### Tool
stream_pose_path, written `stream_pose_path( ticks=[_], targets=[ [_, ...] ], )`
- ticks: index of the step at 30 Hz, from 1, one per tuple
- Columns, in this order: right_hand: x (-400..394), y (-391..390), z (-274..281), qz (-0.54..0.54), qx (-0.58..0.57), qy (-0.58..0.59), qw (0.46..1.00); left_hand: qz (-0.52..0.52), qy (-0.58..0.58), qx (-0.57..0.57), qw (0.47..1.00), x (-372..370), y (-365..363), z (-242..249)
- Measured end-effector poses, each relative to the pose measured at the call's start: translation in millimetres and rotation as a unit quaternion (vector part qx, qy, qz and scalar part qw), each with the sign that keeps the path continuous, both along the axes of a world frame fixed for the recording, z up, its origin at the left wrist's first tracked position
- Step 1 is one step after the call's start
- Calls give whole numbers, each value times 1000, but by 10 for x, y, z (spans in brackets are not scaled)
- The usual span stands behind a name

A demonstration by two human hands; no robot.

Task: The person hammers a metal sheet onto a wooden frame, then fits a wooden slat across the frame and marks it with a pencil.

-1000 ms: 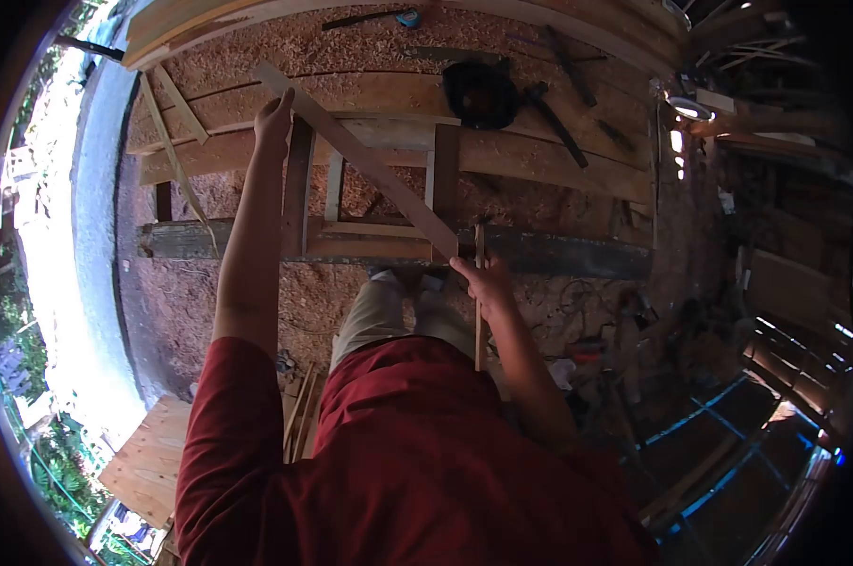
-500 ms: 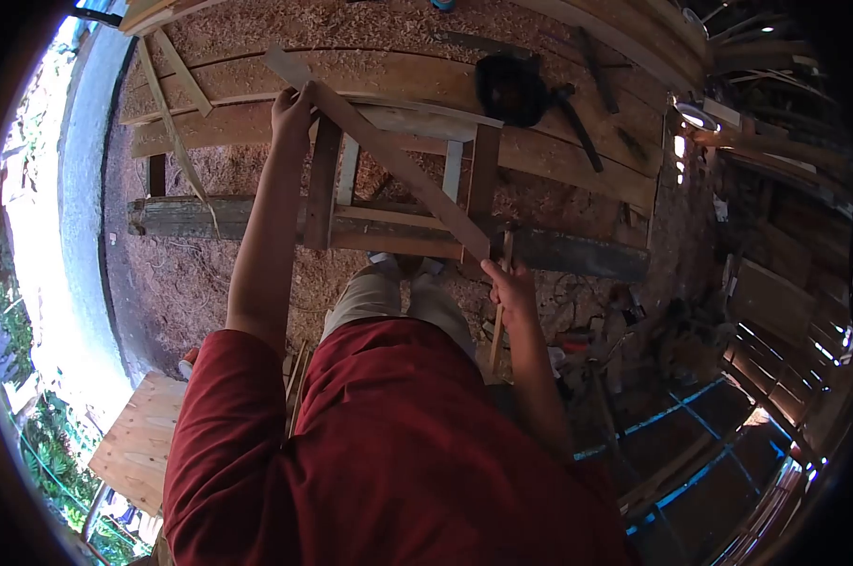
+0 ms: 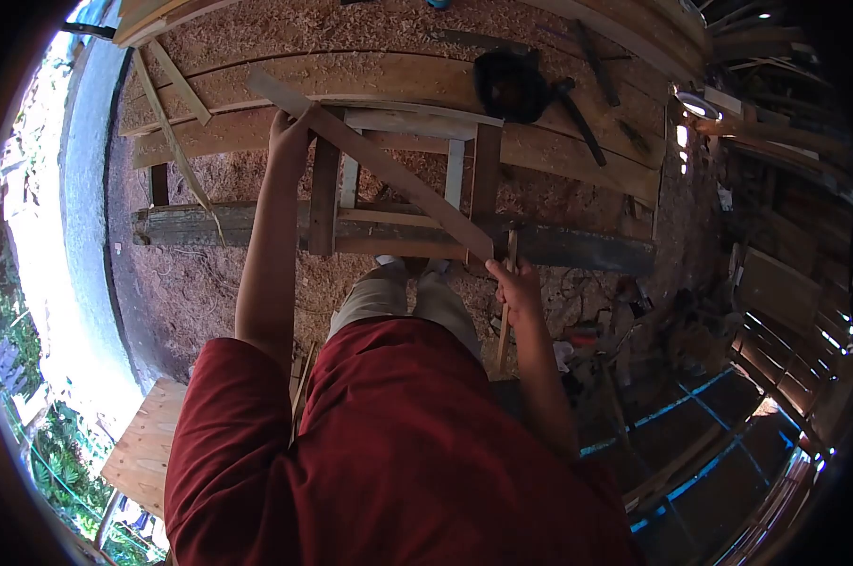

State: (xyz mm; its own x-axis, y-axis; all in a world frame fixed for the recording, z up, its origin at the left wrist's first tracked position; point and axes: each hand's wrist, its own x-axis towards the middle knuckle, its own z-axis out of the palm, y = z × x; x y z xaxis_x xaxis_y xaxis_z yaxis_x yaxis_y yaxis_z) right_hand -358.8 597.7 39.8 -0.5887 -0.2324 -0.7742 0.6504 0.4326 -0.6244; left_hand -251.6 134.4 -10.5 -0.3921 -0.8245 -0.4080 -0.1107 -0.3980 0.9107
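A flat wooden strip (image 3: 403, 179) lies diagonally across a rectangular wooden frame (image 3: 484, 174), which rests on planks and a dark beam. My left hand (image 3: 290, 134) is closed around the strip near its upper left end, by the frame's left post. At the strip's lower right end, my right hand (image 3: 517, 286) has its thumb close to or on the tip. That same hand grips a thin wooden stick (image 3: 504, 341), held roughly upright in the view. Its fingers are partly hidden.
Wood shavings cover the planks (image 3: 398, 75) and ground. A black container (image 3: 504, 90) and a dark hammer-like tool (image 3: 579, 123) lie at the upper right. Loose slats (image 3: 173, 141) lean at the left. The dark beam (image 3: 577, 247) runs near my feet.
The strip's upper left end and my left hand have shifted slightly left and down relative to the frame. My right hand keeps its hold on the thin stick.
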Motion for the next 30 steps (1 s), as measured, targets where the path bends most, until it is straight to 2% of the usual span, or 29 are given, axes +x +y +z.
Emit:
stream_pose_path(
  ticks=[2, 6, 12, 18, 20, 26, 30],
  targets=[
    [6, 4, -2, -1, 1, 1, 1000, -18, 39, 24, 999, 23, 40, 48],
    [-10, 10, -7, 3, 9, -3, 1000, -14, 45, 47, 998, 25, 26, 57],
    [-21, 0, 19, 8, 5, -8, 1000, -4, -25, 50, 998, -9, -25, 80],
    [-33, -25, 41, 15, 16, -13, 1000, -38, -20, 47, 998, 5, -116, 77],
    [-32, -38, 52, 25, 29, -8, 999, -57, -67, 45, 995, 5, -143, 104],
    [-13, -24, 31, 22, 18, -6, 1000, -98, -32, 55, 993, 64, -300, -57],
    [-2, -31, 33, 16, 15, -2, 1000, -137, -51, 69, 987, 75, -388, -23]
  ],
)
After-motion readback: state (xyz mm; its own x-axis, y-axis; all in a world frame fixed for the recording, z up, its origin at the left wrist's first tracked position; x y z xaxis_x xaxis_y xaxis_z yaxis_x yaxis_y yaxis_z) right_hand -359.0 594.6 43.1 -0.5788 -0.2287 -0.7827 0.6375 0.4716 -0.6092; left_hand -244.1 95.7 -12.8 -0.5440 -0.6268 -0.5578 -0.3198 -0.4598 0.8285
